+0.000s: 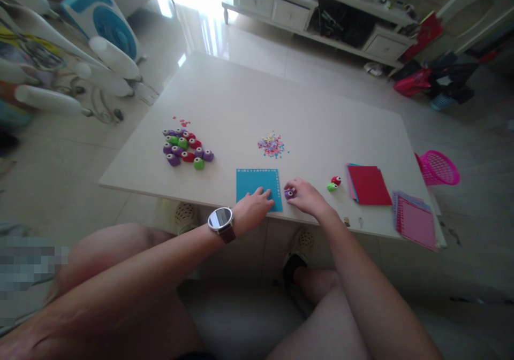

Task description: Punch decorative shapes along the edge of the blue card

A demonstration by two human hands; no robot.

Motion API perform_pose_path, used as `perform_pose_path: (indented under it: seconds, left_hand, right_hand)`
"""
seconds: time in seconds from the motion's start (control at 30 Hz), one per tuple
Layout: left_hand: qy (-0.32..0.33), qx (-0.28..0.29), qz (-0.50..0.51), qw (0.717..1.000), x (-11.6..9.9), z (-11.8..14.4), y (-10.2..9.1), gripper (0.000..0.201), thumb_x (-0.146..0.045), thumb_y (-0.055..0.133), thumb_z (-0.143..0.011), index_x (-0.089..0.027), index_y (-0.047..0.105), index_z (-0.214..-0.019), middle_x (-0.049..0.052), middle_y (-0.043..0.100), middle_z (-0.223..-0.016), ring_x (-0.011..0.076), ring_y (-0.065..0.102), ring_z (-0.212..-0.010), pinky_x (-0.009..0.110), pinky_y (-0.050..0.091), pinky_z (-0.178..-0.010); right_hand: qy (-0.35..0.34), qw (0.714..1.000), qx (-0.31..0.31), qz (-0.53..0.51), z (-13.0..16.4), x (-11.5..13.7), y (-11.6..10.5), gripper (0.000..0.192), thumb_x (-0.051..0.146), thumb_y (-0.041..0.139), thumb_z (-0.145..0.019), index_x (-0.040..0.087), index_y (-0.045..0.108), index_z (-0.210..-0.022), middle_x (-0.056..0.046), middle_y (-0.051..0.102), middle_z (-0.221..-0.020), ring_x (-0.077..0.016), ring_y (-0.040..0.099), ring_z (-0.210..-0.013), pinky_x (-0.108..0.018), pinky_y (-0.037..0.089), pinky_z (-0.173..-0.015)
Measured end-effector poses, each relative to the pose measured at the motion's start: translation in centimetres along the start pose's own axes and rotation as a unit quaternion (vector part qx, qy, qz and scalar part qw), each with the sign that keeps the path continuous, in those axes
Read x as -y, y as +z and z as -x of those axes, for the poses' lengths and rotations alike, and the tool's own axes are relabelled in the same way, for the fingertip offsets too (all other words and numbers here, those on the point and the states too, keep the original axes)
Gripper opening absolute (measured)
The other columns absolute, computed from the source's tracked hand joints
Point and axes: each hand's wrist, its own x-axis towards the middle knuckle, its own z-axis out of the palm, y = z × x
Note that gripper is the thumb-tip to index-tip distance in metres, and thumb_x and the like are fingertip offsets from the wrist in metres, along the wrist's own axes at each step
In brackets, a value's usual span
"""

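Bare knees and forearms fill the lower part of the view, and beyond them both hands work at the near edge of the pale, glossy bench (pixel 281 98). On the left wrist sits a round-faced wristwatch with a brown strap (pixel 221 221); the left hand (pixel 252 210) lies fairly flat, fingers spread on the near right corner of a square teal paper sheet (pixel 257 186), pinning it down rather than gripping it. The right hand (pixel 307 197) is curled closed around a small purple craft punch (pixel 289 192) just beside the sheet's right edge, where a row of tiny holes runs along the border. Judging by that row, doing this well means keeping the sheet pressed still, sliding the punch squarely over the edge, spacing it evenly from the last hole, and pressing straight down so the cut stays clean. A small heap of multicoloured paper confetti (pixel 272 146) lies further back, a cluster of purple, red and green punches (pixel 187 148) sits to the left, and two more, one red and one green (pixel 334 183), rest near a stack of red paper squares (pixel 368 185). Pink patterned sheets (pixel 415 221) overhang the right corner, with a pink plastic basket (pixel 439 167) beyond.
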Motion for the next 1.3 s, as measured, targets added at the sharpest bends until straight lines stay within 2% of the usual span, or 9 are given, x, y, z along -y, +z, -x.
perform_pose_path:
  seconds: [0.13,0.3,0.43,0.63,0.77,0.83,0.97,1.1,1.3]
  left_hand:
    - [-0.002,0.008,-0.005,1.000,-0.2,0.0,-0.4,0.028,-0.012,0.054,-0.097,-0.018,0.068,-0.120,0.018,0.052,-0.151,0.0366,0.050,-0.137,0.056,0.059,-0.102]
    - [-0.005,0.003,-0.002,1.000,-0.4,0.2,-0.4,0.028,-0.011,0.055,-0.097,-0.019,0.069,-0.120,0.019,0.051,-0.152,0.0367,0.049,-0.138,0.058,0.058,-0.104]
    - [-0.009,-0.009,-0.003,1.000,-0.6,0.4,-0.4,0.029,-0.010,0.055,-0.097,-0.018,0.068,-0.122,0.019,0.051,-0.152,0.0372,0.048,-0.140,0.058,0.058,-0.104]
    - [-0.020,0.006,-0.015,1.000,-1.2,0.4,-0.7,0.032,-0.010,0.051,-0.099,-0.016,0.067,-0.126,0.022,0.049,-0.154,0.0392,0.046,-0.143,0.061,0.059,-0.103]
    - [-0.019,0.008,-0.023,1.000,-1.3,0.4,-0.8,0.032,-0.011,0.051,-0.099,-0.016,0.066,-0.127,0.022,0.049,-0.153,0.0400,0.046,-0.143,0.063,0.060,-0.102]
    - [-0.019,0.007,-0.026,0.999,-1.3,0.4,-0.7,0.033,-0.011,0.051,-0.098,-0.017,0.066,-0.127,0.022,0.049,-0.153,0.0401,0.045,-0.143,0.062,0.060,-0.101]
    - [-0.019,0.004,-0.038,0.999,-1.4,0.3,-0.5,0.034,-0.010,0.050,-0.098,-0.016,0.065,-0.127,0.022,0.049,-0.154,0.0405,0.045,-0.143,0.063,0.061,-0.100]
    - [-0.018,0.006,-0.050,0.999,-1.5,0.3,-0.5,0.035,-0.010,0.047,-0.100,-0.014,0.063,-0.131,0.023,0.047,-0.156,0.0414,0.044,-0.144,0.064,0.061,-0.100]
    - [-0.028,0.010,-0.043,0.999,-1.9,0.7,-1.2,0.031,-0.008,0.048,-0.099,-0.015,0.066,-0.123,0.019,0.058,-0.137,0.0351,0.056,-0.127,0.048,0.066,-0.085]
  right_hand:
    - [0.016,0.998,0.001,0.055,0.0,0.3,-0.7,0.018,0.013,0.066,-0.088,0.023,0.075,-0.100,-0.009,0.075,-0.110,-0.0244,0.067,-0.099,-0.031,0.046,-0.083]
    - [0.047,0.994,0.011,0.094,-0.1,-0.5,-1.5,0.022,0.008,0.064,-0.084,0.022,0.075,-0.097,-0.010,0.077,-0.106,-0.0262,0.067,-0.102,-0.033,0.046,-0.083]
    - [0.027,0.998,0.012,0.048,-0.3,0.1,-1.3,0.024,0.007,0.066,-0.082,0.022,0.074,-0.099,-0.007,0.079,-0.106,-0.0264,0.065,-0.112,-0.036,0.045,-0.095]
    - [0.042,0.998,0.037,0.024,-0.1,1.4,-1.0,0.029,0.003,0.059,-0.083,0.023,0.073,-0.099,-0.005,0.080,-0.104,-0.0278,0.067,-0.113,-0.045,0.040,-0.104]
    - [0.018,0.999,-0.046,-0.012,-0.3,1.1,-0.8,0.046,0.007,0.059,-0.083,0.024,0.068,-0.125,-0.010,0.072,-0.135,-0.0318,0.059,-0.132,-0.049,0.041,-0.109]
    - [0.019,0.997,-0.078,-0.017,-0.5,0.9,-0.8,0.044,0.012,0.059,-0.086,0.023,0.066,-0.128,-0.013,0.069,-0.140,-0.0327,0.058,-0.134,-0.050,0.040,-0.111]
    - [0.026,0.997,-0.072,-0.009,-0.5,0.9,-0.7,0.030,0.014,0.060,-0.088,0.021,0.069,-0.116,-0.012,0.072,-0.133,-0.0322,0.061,-0.130,-0.051,0.040,-0.110]
    - [0.009,0.998,-0.038,-0.043,-0.6,1.3,-0.2,0.033,0.009,0.056,-0.086,0.022,0.068,-0.114,-0.009,0.076,-0.122,-0.0289,0.064,-0.123,-0.049,0.040,-0.108]
    - [0.003,0.998,-0.031,-0.053,-1.1,1.8,0.5,0.030,0.011,0.054,-0.090,0.022,0.066,-0.115,-0.008,0.077,-0.121,-0.0294,0.065,-0.121,-0.051,0.042,-0.106]
